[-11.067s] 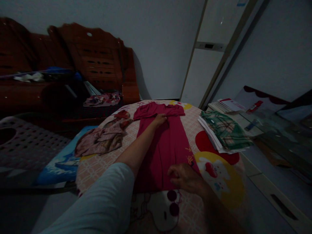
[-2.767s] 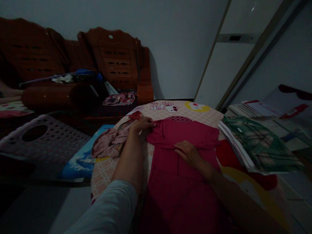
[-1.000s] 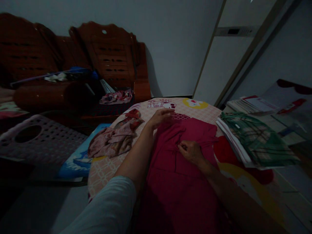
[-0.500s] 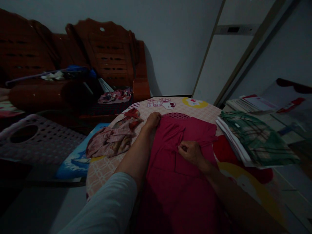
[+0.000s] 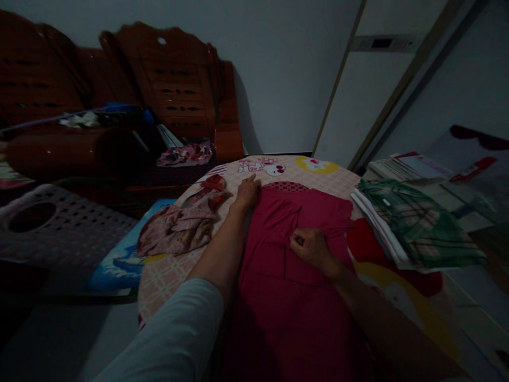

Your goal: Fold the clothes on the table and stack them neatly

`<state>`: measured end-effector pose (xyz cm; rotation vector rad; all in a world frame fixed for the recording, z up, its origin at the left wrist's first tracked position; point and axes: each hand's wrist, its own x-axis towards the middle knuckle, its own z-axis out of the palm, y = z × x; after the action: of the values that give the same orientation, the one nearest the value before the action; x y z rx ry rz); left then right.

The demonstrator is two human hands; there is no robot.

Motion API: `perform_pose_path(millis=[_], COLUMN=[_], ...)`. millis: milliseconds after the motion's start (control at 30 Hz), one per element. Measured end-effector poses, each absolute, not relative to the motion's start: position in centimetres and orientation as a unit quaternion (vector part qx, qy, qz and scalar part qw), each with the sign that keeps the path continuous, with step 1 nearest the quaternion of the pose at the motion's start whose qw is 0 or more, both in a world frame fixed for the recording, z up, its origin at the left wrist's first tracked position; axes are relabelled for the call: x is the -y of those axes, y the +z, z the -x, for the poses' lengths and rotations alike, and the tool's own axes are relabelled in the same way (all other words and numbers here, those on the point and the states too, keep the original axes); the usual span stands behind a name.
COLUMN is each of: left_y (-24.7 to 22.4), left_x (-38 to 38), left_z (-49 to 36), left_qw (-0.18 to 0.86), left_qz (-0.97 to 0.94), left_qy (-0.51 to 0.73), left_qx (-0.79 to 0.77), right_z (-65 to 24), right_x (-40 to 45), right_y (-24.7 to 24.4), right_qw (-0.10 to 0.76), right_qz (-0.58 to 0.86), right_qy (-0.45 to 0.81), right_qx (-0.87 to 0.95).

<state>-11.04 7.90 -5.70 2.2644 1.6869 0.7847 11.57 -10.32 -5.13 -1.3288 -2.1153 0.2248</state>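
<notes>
A dark pink garment (image 5: 294, 313) lies spread over the round table, its near part running down out of view. My right hand (image 5: 312, 246) is closed in a pinch on a fold of the cloth near its middle. My left hand (image 5: 248, 191) rests at the garment's far left corner, a finger stretched out towards the tablecloth and the others partly hidden. Left of my left forearm is a crumpled pinkish floral cloth (image 5: 178, 228).
A patterned tablecloth (image 5: 170, 284) covers the table. Folded clothes, with green plaid (image 5: 417, 223) on top, sit at the right edge. A woven plastic basket (image 5: 79, 228) and a blue printed bag (image 5: 123, 260) stand left. Behind is a carved wooden bench (image 5: 170, 90).
My left hand has loosened at the garment's corner, and a finger now points outward. My right hand keeps its pinch in nearly the same place. The view has shifted slightly.
</notes>
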Motion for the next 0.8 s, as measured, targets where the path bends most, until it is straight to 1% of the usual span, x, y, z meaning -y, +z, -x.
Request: perform_pose_path(millis=[133,267,367,433,533,600,667,733,800], left_y=[-5.2,-5.3,-5.4,-5.5,-5.3,-5.0,-4.4,-3.7,-3.3], left_x=[-7.0,-6.8,-7.5,-8.1,-8.5,-8.4,-8.0,-7.6,-7.3], left_z=[10.5,10.3,10.7,11.0,11.3,11.3,11.2,10.9,10.7], left_qw=[0.056,0.06,0.084,0.107,0.129,0.135,0.136,0.159,0.209], left_qz=[-0.725,-0.699,-0.701,-0.72,-0.743,-0.743,-0.735,-0.731,-0.741], left_qy=[0.26,0.268,0.287,0.3,0.318,0.34,0.376,0.401,0.39], left_qx=[-0.636,-0.66,-0.647,-0.617,-0.575,-0.561,-0.548,-0.528,-0.505], right_z=[-11.6,-11.5,-11.4,-11.5,-11.9,-12.5,-13.3,-13.9,-14.2], right_x=[10.3,10.3,10.3,10.4,10.1,9.3,8.2,6.8,5.4], right_y=[-5.2,-5.2,-5.3,-5.2,-4.8,-4.3,-3.7,-3.0,-2.5], right_qw=[0.291,0.252,0.238,0.249,0.295,0.328,0.332,0.294,0.226], right_qz=[0.524,0.546,0.544,0.537,0.534,0.544,0.561,0.589,0.625], right_qy=[0.074,0.058,0.053,0.062,0.067,0.05,0.029,0.019,0.015], right_qx=[0.797,0.797,0.803,0.804,0.789,0.771,0.758,0.752,0.747])
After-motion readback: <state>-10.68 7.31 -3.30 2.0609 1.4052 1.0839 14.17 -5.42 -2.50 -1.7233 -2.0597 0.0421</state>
